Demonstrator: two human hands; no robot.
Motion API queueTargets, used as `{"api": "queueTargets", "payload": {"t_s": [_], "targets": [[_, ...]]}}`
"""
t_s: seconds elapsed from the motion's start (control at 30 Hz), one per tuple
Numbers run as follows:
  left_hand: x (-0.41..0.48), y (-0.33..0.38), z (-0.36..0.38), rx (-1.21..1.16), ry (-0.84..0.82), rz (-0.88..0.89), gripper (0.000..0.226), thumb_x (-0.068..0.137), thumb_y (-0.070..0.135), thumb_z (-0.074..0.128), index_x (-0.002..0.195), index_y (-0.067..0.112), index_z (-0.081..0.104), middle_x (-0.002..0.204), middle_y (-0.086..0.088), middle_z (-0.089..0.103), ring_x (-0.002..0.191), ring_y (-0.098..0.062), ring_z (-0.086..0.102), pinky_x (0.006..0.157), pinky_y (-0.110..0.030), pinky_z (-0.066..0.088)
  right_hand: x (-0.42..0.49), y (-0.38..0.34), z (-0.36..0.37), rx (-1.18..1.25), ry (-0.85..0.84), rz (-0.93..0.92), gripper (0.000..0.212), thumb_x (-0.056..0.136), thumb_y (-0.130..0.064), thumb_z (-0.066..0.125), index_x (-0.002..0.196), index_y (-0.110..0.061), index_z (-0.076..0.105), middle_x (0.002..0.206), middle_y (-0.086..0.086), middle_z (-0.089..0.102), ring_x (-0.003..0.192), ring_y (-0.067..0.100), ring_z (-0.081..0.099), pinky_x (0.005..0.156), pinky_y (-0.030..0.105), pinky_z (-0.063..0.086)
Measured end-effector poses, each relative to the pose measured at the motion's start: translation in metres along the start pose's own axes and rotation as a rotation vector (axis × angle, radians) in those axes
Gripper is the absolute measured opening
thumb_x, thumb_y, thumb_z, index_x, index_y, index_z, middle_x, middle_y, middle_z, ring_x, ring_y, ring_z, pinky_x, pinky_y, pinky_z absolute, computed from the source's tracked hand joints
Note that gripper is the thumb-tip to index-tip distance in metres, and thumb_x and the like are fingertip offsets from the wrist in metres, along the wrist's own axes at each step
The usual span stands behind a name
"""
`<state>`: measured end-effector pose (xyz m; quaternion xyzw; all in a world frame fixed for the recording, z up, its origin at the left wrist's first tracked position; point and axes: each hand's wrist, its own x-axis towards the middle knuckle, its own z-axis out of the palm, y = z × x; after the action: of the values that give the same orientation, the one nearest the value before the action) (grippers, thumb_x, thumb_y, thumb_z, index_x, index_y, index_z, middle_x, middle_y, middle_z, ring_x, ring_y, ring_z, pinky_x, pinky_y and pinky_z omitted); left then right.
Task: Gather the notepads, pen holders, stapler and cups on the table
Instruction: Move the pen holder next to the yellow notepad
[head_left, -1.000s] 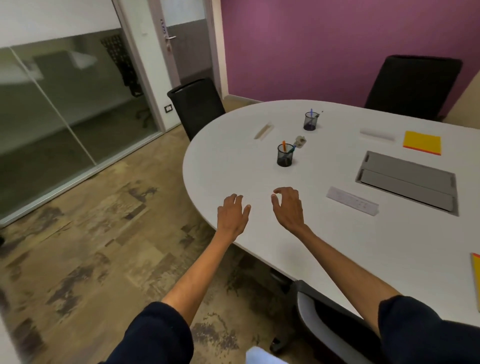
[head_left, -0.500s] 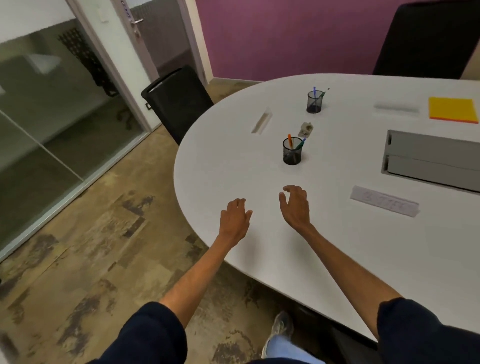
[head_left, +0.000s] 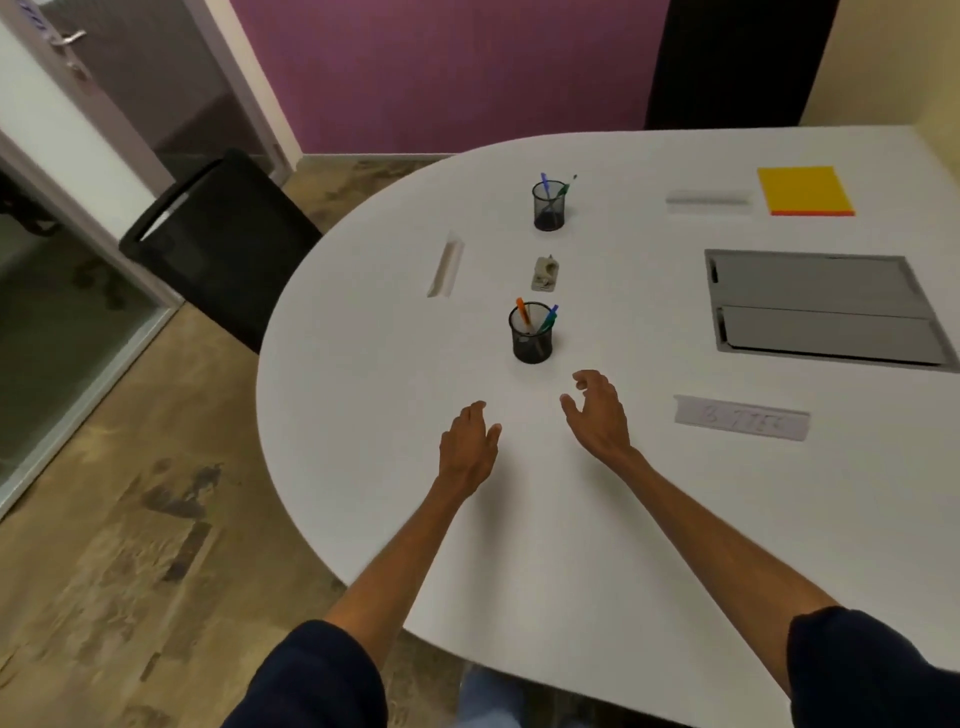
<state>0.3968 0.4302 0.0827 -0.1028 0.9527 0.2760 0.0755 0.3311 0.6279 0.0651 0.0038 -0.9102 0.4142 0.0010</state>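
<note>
Both hands are above the white table (head_left: 363, 415) near its rounded end and hold nothing. The left hand (head_left: 467, 447) has relaxed fingers. The right hand (head_left: 597, 410) has loosely curved fingers and is near the nearer mesh pen holder (head_left: 531, 335). Behind this holder are a small grey stapler (head_left: 545, 273) and a second pen holder (head_left: 548, 206). A yellow notepad (head_left: 804, 190) lies near the far edge.

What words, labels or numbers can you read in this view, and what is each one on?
White card nearest the camera: faint grey marks, too blurred to read.
White strip beside the yellow notepad: blurred, no text made out.
Door edge at top left: bluish marks, too blurred to read.
Nothing in this view is legible.
</note>
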Motion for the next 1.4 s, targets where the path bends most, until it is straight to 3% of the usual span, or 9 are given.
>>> {"api": "queueTargets", "payload": {"t_s": [0.23,0.43,0.67,0.8,0.9,1.03,1.13,1.3,1.4], "targets": [[0.085,-0.003,-0.005,-0.065,-0.072,0.12,0.05,0.101,0.028,0.046,0.147,0.011,0.034,0.152,-0.006,0.036,0.137,-0.025,0.037,0.11,-0.04,0.033,0.056,0.011,0.012,-0.031,-0.001,0.098,0.048,0.083,-0.002,0.064,0.125,-0.017,0.048,0.113,-0.001,0.057,0.104,0.023,0.058,0.088,0.046,0.049],[0.16,-0.013,-0.021,-0.097,-0.127,0.173,0.053,0.099,0.024,0.052,0.146,0.01,0.035,0.151,-0.007,0.037,0.137,-0.025,0.039,0.11,-0.039,0.036,0.108,-0.011,0.037,-0.002,0.006,0.202,0.063,0.075,-0.016,0.08,0.127,-0.018,0.044,0.112,0.001,0.057,0.098,0.019,0.057,0.084,0.037,0.05],[0.221,-0.012,-0.023,-0.142,-0.18,0.189,0.058,0.096,0.022,0.057,0.147,0.009,0.034,0.152,-0.009,0.036,0.138,-0.024,0.038,0.11,-0.038,0.035,0.156,-0.023,0.069,0.075,0.028,0.352,0.091,0.069,-0.026,0.087,0.141,-0.012,0.034,0.137,0.009,0.047,0.121,0.025,0.051,0.095,0.038,0.048],[0.251,-0.006,-0.013,-0.159,-0.268,0.185,0.057,0.099,0.013,0.049,0.152,0.01,0.028,0.158,-0.009,0.03,0.145,-0.025,0.029,0.119,-0.038,0.025,0.175,-0.02,0.084,0.098,0.021,0.398,0.102,0.066,-0.027,0.089,0.146,-0.008,0.029,0.148,0.012,0.037,0.129,0.028,0.047,0.104,0.043,0.045],[0.263,0.002,-0.009,-0.229,-0.293,0.162,0.055,0.099,0.008,0.048,0.15,0.009,0.03,0.157,-0.011,0.032,0.142,-0.027,0.034,0.118,-0.04,0.029,0.184,-0.02,0.091,0.117,0.034,0.4,0.098,0.063,-0.024,0.09,0.142,-0.005,0.034,0.144,0.014,0.04,0.129,0.029,0.046,0.105,0.041,0.045],[0.261,0.016,-0.006,-0.433,-0.273,0.22,0.04,0.096,0.001,0.049,0.135,0.005,0.05,0.136,-0.014,0.056,0.122,-0.029,0.054,0.097,-0.028,0.042,0.182,-0.023,0.096,0.158,0.086,0.367,0.086,0.059,-0.019,0.092,0.13,-0.003,0.047,0.129,0.014,0.047,0.117,0.025,0.049,0.092,0.03,0.048],[0.256,0.017,-0.001,-0.481,-0.288,0.212,0.038,0.096,0.004,0.051,0.133,0.007,0.051,0.133,-0.012,0.058,0.118,-0.027,0.057,0.099,-0.036,0.047,0.175,-0.022,0.092,0.146,0.117,0.384,0.086,0.056,-0.028,0.093,0.127,-0.007,0.048,0.125,0.011,0.049,0.116,0.024,0.05,0.087,0.023,0.044],[0.241,0.023,0.0,-0.5,-0.264,0.196,0.041,0.095,-0.001,0.051,0.136,0.006,0.049,0.134,-0.012,0.057,0.117,-0.027,0.058,0.099,-0.04,0.051,0.152,-0.027,0.066,0.162,0.105,0.372,0.087,0.063,-0.018,0.09,0.134,-0.004,0.041,0.134,0.013,0.042,0.122,0.023,0.044,0.09,0.022,0.038],[0.219,0.039,0.004,-0.53,-0.194,0.206,0.035,0.097,0.001,0.045,0.131,0.007,0.053,0.131,-0.009,0.06,0.118,-0.022,0.057,0.101,-0.033,0.048,0.133,-0.031,0.044,0.183,0.144,0.374,0.085,0.064,-0.015,0.089,0.134,-0.003,0.042,0.133,0.013,0.044,0.121,0.024,0.045,0.089,0.022,0.039]]}}
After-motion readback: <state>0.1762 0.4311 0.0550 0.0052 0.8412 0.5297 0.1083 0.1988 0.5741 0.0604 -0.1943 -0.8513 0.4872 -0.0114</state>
